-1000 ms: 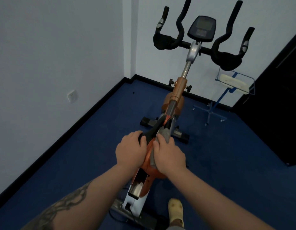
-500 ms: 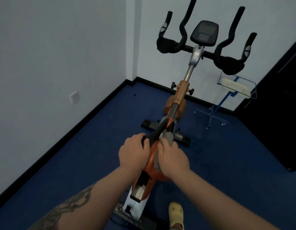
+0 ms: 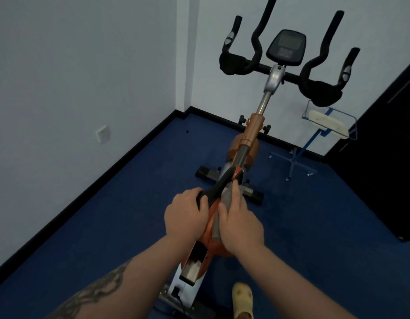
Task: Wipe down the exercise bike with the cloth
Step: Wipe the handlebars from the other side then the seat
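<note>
From the head view, a blue carpet (image 3: 107, 226) covered the floor, edged by a black skirting along pale walls (image 3: 72, 65) that met in a corner at upper centre. A socket (image 3: 102, 134) sat on the left wall, low down at left of centre. A dark door or cabinet (image 3: 388, 157) filled the right edge. Near it, at right of centre, stood a blue stand (image 3: 309, 143) with a white pad on top.

The bike (image 3: 252, 137) ran up the middle of the frame, its orange post rising to a grey stem, black handlebars (image 3: 280, 72) and a console (image 3: 286, 47) at the top. Its black feet rested on the carpet at centre. My yellow shoe (image 3: 242, 299) showed at the bottom edge, just right of the frame's lower end.

My left hand (image 3: 185, 215), at lower centre, curled round the wide rear part of the black saddle (image 3: 219, 188), fingers wrapped over its left edge. My right hand (image 3: 242, 224), just beside it and nearly touching, held the grey cloth (image 3: 227, 199) against the right side of the saddle and the orange frame below it, thumb and fingers closed on the fabric. The cloth showed between my two hands and ahead of my right fingers. My left forearm bore a dark tattoo at lower left.
</note>
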A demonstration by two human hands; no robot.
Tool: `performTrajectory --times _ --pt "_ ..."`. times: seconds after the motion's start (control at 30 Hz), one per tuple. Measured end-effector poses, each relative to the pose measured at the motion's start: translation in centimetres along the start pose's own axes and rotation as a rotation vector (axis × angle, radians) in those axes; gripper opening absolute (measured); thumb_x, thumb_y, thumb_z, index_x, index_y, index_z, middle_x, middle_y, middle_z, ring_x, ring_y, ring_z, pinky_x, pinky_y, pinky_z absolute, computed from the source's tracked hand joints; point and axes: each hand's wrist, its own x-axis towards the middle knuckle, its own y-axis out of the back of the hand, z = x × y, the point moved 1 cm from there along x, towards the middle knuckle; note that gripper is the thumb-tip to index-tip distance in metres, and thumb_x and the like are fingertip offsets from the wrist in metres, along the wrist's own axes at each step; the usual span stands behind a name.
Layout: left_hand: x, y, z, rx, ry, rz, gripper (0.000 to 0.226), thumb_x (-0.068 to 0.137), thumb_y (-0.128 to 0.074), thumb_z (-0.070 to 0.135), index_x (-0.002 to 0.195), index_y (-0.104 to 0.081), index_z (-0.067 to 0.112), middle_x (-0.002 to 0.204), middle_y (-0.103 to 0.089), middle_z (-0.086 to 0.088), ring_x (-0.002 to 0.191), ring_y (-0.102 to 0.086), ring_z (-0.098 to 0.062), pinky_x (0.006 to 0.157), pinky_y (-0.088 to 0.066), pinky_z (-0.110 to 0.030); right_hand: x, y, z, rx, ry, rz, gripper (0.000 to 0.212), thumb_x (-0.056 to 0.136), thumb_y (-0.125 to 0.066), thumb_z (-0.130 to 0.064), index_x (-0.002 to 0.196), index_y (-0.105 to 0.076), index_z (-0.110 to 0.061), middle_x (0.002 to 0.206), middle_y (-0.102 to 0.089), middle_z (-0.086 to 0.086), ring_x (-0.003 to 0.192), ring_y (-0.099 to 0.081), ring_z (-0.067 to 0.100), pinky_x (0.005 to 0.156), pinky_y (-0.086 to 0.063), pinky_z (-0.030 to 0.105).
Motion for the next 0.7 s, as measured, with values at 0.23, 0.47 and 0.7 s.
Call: performTrajectory --times 0.23,0.47,0.7 --pt "0.1 0.1 0.1 0.004 0.005 -0.006 0.036 0.095 -0.043 0.039 0.124 -0.06 0.026 0.109 -0.065 0.006 0.099 -0.058 -0.015 0.078 -0.052 -0.039 2.8 0.9 -0.3 -0.046 -0.03 -0.074 0.055 0.103 -0.018 -0.044 0.154 -0.006 -0.03 0.154 -0.028 0.013 0.118 -0.051 0.033 0.087 -0.044 0.038" --pt "-0.1 0.1 0.0 -0.002 -0.002 0.002 0.035 0.096 -0.044 0.038 0.124 -0.059 0.025 0.112 -0.065 0.005 0.101 -0.058 -0.015 0.078 -0.052 -0.039 0.6 0.3 -0.3 -0.101 -0.001 -0.061 0.057 0.102 -0.014 -0.046 0.155 -0.003 -0.028 0.158 -0.019 0.011 0.114 -0.053 0.029 0.077 -0.04 0.034" --pt "0.0 0.2 0.2 -0.003 0.001 0.002 0.035 0.096 -0.043 0.039 0.124 -0.06 0.025 0.111 -0.066 0.006 0.101 -0.058 -0.016 0.079 -0.052 -0.04 3.2 1.0 -0.2 -0.073 -0.054 -0.098 0.061 0.103 -0.015 -0.045 0.153 0.015 -0.026 0.151 -0.036 0.015 0.108 -0.057 0.031 0.075 -0.042 0.036"
